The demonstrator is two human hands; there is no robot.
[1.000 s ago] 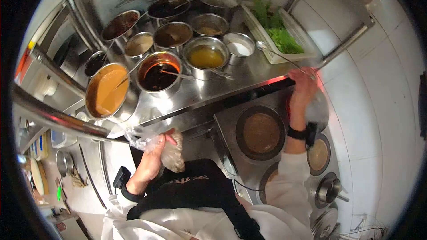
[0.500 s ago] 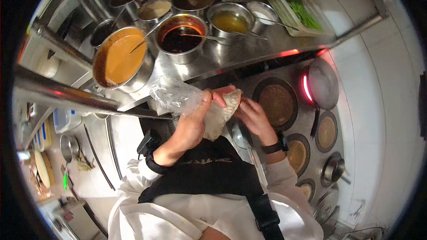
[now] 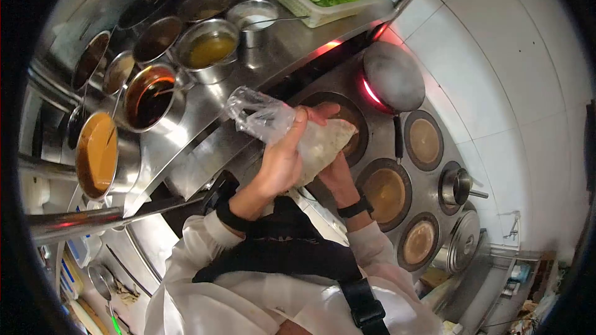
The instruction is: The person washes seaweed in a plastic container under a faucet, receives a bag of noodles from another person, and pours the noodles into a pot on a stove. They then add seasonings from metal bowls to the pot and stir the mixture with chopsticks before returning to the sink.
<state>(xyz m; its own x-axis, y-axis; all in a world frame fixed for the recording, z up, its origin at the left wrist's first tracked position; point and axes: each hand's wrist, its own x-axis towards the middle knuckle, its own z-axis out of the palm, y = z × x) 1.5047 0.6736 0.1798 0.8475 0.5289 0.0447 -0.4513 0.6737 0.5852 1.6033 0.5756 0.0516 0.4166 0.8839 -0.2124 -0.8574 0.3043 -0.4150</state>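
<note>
Steel surface (image 3: 205,130) carrying sauce pots: the orange sauce pot (image 3: 98,154) sits at its near left edge, the dark sauce pot (image 3: 149,94) just beyond it. Beside the surface, a cooktop (image 3: 379,149) holds round wells and a lidded pan (image 3: 393,76) at its far end. Above the nearest well, the left hand (image 3: 282,158) grips a plastic bag (image 3: 313,142) of pale food; the right hand (image 3: 335,170) cups it from below.
</note>
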